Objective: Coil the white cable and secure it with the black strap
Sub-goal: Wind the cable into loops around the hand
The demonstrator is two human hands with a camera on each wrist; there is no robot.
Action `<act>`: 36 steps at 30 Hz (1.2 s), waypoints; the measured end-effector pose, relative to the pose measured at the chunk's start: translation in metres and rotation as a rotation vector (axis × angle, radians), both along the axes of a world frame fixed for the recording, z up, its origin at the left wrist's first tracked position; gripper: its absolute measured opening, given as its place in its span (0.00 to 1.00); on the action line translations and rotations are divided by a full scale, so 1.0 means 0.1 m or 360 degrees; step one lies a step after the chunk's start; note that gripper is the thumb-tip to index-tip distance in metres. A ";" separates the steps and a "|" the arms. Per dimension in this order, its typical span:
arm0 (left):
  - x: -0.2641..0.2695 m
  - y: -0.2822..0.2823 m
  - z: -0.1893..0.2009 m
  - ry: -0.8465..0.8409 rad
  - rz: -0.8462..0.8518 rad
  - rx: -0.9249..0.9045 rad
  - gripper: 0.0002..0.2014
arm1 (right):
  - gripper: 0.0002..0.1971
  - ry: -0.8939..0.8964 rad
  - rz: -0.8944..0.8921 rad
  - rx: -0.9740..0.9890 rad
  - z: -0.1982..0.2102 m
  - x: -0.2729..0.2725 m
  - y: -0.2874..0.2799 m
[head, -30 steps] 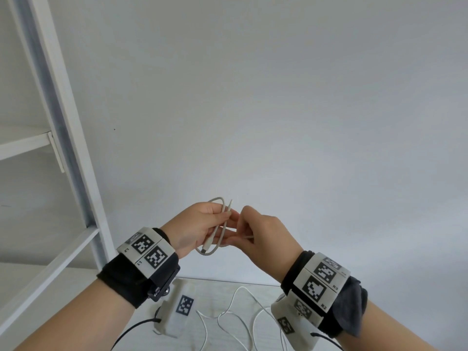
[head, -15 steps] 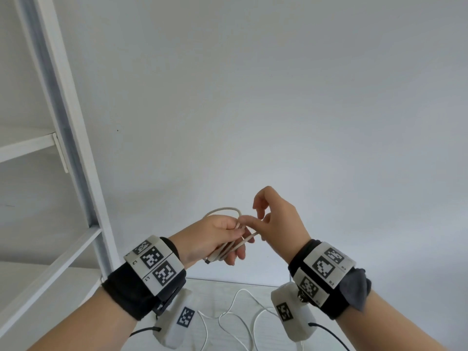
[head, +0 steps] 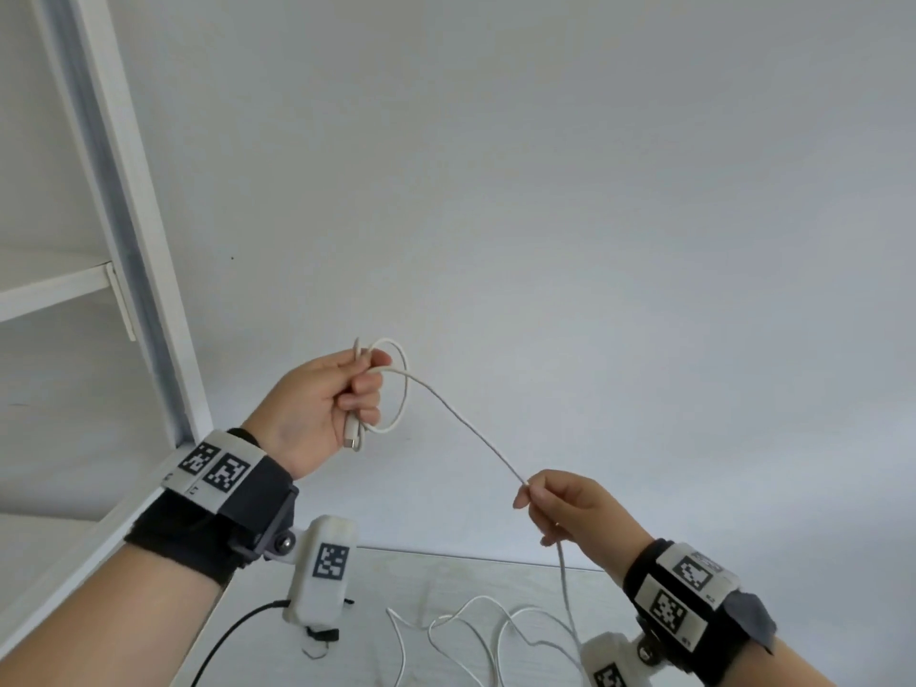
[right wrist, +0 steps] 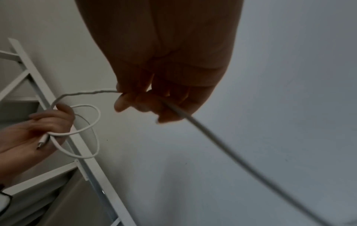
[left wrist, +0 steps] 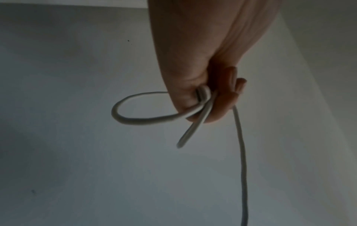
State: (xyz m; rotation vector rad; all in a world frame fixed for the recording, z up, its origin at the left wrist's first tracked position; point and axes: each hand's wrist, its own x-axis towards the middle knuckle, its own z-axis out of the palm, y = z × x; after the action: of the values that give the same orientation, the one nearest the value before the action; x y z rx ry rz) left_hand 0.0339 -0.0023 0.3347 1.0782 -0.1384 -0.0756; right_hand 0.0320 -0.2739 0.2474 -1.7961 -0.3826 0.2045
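My left hand (head: 347, 394) is raised in front of the wall and grips a small coil of the white cable (head: 402, 389), with the plug end (head: 353, 436) sticking out below the fingers. From the coil the cable runs down and right to my right hand (head: 538, 498), which pinches it between thumb and fingers. Below that hand the cable drops to loose loops (head: 476, 632) on the table. The left wrist view shows one loop (left wrist: 135, 107) beside the curled fingers. In the right wrist view the cable (right wrist: 203, 130) passes through the fingers. A small black strap (head: 324, 635) lies on the table under the left wrist camera.
A white shelf frame (head: 124, 200) stands at the left, close to my left forearm. The plain white wall fills the background. The light table (head: 436, 587) lies below both hands. A black wire (head: 233, 632) hangs from the left wrist camera.
The hands have drawn apart. My right hand slid down and right along the cable, and my left hand rose with the coil, so a straight stretch of cable now spans between them.
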 end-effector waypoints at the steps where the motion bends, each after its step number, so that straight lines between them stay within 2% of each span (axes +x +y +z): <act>1: 0.00 0.00 -0.01 0.0010 -0.0010 -0.0008 0.12 | 0.12 -0.0038 -0.0092 0.0036 0.03 0.02 0.00; 4: -0.03 -0.04 -0.08 0.0023 -0.0078 0.0018 0.14 | 0.17 -0.0098 -0.0381 0.0215 0.25 0.07 0.05; 7: -0.07 -0.10 -0.11 0.0049 -0.0175 0.0078 0.17 | 0.16 -0.0186 -0.0526 0.0307 0.49 0.14 0.10; 10: -0.11 -0.18 -0.11 0.0090 -0.0254 0.0139 0.23 | 0.15 -0.0236 -0.0623 0.0233 0.65 0.20 0.18; 13: -0.14 -0.24 -0.14 -0.0001 -0.0276 0.0226 0.17 | 0.15 -0.0242 -0.0651 0.0052 0.72 0.26 0.26; 19: -0.12 -0.29 -0.13 -0.0061 -0.0242 -0.0004 0.15 | 0.15 -0.0256 -0.0363 -0.0730 0.58 0.20 0.47; 25: -0.11 -0.33 -0.20 -0.0117 -0.0088 -0.0130 0.15 | 0.14 -0.0437 -0.0083 -0.1136 0.41 -0.01 0.63; 30: -0.07 -0.29 -0.24 -0.0179 -0.0005 -0.0188 0.13 | 0.13 -0.0393 0.0092 -0.1067 0.29 -0.16 0.65; 36: 0.03 -0.09 -0.19 -0.0238 0.0174 -0.0337 0.15 | 0.11 0.0155 0.0295 -0.0588 -0.16 -0.31 0.46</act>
State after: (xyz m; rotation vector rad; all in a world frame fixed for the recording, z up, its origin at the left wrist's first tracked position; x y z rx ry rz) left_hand 0.0372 -0.0112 0.3155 0.8779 -0.2169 0.1163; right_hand 0.0013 -0.2282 0.2310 -2.1028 -0.4645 0.5191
